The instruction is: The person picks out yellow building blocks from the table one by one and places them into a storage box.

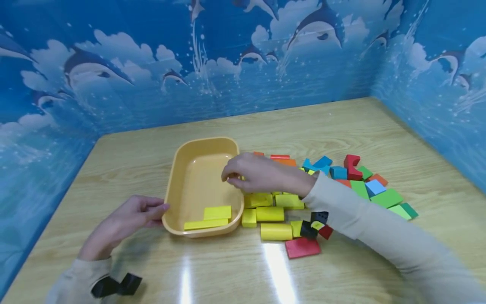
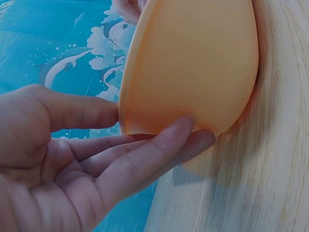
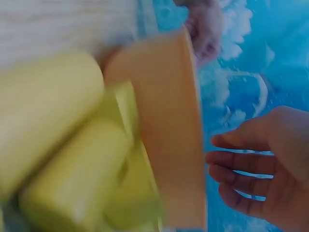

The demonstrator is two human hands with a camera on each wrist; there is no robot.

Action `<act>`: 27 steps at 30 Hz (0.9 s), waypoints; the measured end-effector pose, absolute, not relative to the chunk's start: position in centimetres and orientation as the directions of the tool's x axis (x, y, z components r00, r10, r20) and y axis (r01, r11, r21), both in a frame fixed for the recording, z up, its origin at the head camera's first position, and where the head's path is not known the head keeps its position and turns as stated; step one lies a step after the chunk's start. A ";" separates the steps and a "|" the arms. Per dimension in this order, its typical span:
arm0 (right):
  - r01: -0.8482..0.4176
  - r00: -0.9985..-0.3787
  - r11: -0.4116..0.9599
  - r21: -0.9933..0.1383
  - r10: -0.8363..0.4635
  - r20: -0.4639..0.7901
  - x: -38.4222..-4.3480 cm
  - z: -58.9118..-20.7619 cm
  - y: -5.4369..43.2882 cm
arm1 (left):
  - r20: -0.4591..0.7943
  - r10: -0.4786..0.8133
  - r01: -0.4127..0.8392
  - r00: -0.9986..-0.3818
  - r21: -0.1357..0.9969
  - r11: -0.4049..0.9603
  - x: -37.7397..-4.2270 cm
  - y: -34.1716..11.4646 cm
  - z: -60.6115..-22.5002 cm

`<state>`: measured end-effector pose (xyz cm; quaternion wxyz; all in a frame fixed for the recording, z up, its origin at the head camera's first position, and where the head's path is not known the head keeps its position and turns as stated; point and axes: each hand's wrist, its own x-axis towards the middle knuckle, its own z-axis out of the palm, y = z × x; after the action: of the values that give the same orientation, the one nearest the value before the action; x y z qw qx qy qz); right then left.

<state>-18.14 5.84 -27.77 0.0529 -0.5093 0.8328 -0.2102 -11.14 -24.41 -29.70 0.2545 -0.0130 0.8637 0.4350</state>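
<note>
Yellow blocks lie on the worktop, below and rightward of the near right hand, cylinders running left to right; its fingers hang loose, empty, over the tray the left hand pinches.

head cam: above, near side of tub, facing forward-down, farthest out
left wrist cam: close, left of tub, facing its outer wall, rolled sideways
right wrist cam: close, right of tub, over yellow blocks, rolled sideways
wrist overlap: tub, dolphin wall
</note>
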 end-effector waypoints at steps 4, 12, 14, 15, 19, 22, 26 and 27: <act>-0.783 -0.556 0.470 -0.408 -0.823 0.118 -19.0 -27.6 8.4 | -0.450 0.205 -0.239 -0.869 0.746 0.622 -11.1 -24.5 -29.7; -0.663 -0.708 0.685 -0.302 -0.705 -0.043 -19.4 -29.3 12.3 | -0.450 0.215 -0.233 -0.867 0.746 0.624 -11.0 -24.8 -29.8; -0.640 -0.732 0.718 -0.274 -0.678 -0.068 -19.3 -29.5 12.9 | -0.451 0.210 -0.233 -0.868 0.743 0.628 -10.9 -24.8 -29.8; -0.627 -0.744 0.733 -0.263 -0.664 -0.078 -19.3 -29.5 13.1 | -0.452 0.209 -0.234 -0.867 0.741 0.629 -10.9 -24.8 -29.8; -0.579 -0.783 0.783 -0.227 -0.612 -0.114 -19.0 -29.7 13.5 | -0.450 0.213 -0.233 -0.867 0.745 0.625 -11.0 -24.8 -29.7; -0.559 -0.798 0.806 -0.194 -0.587 -0.138 -18.7 -29.8 13.5 | -0.454 0.218 -0.235 -0.864 0.746 0.623 -11.1 -24.7 -29.6; -0.566 -0.797 0.809 -0.159 -0.586 -0.145 -18.5 -30.1 13.4 | -0.478 0.192 -0.263 -0.857 0.727 0.635 -11.3 -24.4 -29.4; -0.566 -0.797 0.809 -0.157 -0.586 -0.144 -18.6 -30.2 13.4 | -0.482 0.187 -0.268 -0.856 0.724 0.636 -11.3 -24.3 -29.4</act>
<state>-18.56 13.38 -30.16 0.0933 -0.3044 0.9465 -0.0530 -11.28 -24.35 -29.45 0.2673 -0.0235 0.8640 0.4260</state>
